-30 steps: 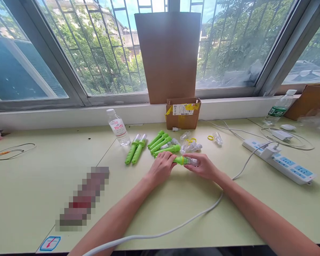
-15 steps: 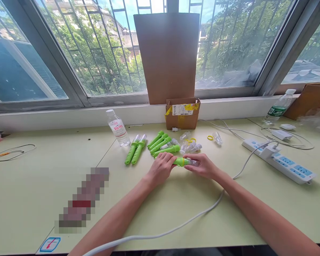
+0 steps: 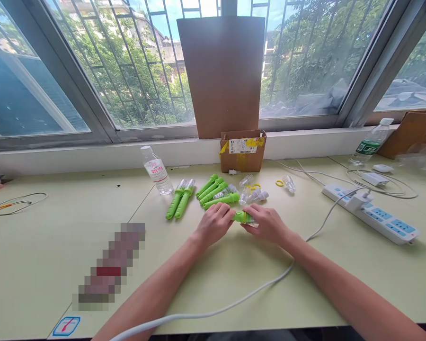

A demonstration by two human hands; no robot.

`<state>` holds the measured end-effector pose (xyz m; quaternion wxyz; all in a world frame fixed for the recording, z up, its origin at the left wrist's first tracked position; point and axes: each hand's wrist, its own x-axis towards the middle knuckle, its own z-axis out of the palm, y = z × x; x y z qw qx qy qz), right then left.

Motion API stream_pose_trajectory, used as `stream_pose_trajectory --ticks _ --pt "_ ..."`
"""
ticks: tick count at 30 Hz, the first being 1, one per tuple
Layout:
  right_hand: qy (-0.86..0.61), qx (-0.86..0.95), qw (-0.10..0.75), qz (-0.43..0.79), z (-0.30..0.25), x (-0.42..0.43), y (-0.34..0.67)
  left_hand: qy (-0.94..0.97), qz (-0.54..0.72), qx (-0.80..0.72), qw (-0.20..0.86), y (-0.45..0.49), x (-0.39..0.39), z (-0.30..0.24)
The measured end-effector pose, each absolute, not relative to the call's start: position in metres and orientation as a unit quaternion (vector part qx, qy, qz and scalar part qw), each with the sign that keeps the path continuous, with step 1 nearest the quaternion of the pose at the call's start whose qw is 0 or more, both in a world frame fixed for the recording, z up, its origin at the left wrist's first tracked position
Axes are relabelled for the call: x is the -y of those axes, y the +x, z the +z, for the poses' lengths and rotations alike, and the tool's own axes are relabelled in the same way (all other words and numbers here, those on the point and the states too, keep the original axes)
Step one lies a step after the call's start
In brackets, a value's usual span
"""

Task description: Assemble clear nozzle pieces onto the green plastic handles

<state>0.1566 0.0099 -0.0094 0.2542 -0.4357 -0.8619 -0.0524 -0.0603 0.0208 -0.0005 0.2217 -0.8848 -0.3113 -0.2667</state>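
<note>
One green tube [image 3: 241,217], which left hand [image 3: 215,222] and right hand [image 3: 267,224] are gripping, both curled snugly around opposite ends, straight alignment and light pressure probably serving best.

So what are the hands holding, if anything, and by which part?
A green tube: the left hand grips its green body, the right hand its clear end, which is mostly covered.
</note>
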Motion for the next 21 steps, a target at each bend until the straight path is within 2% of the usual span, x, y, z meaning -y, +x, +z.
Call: stream_pose_trajectory --ticks 5,12,18,21 --pt "-0.413 0.857 0.279 -0.129 -0.008 -0.014 0.159 -0.861 -0.265 0.407 0.151 -0.069 -0.025 0.002" --pt "-0.377 0.859 0.285 -0.195 -0.005 -0.017 0.164 -0.795 -0.261 0.540 -0.092 -0.072 -0.025 0.010" --pt "-0.366 0.867 0.278 -0.192 -0.003 -0.017 0.164 -0.737 -0.272 0.537 -0.307 -0.072 -0.026 0.020" --pt "-0.363 0.872 0.271 -0.185 -0.003 -0.016 0.165 -0.706 -0.257 0.543 -0.375 -0.072 -0.025 0.024"
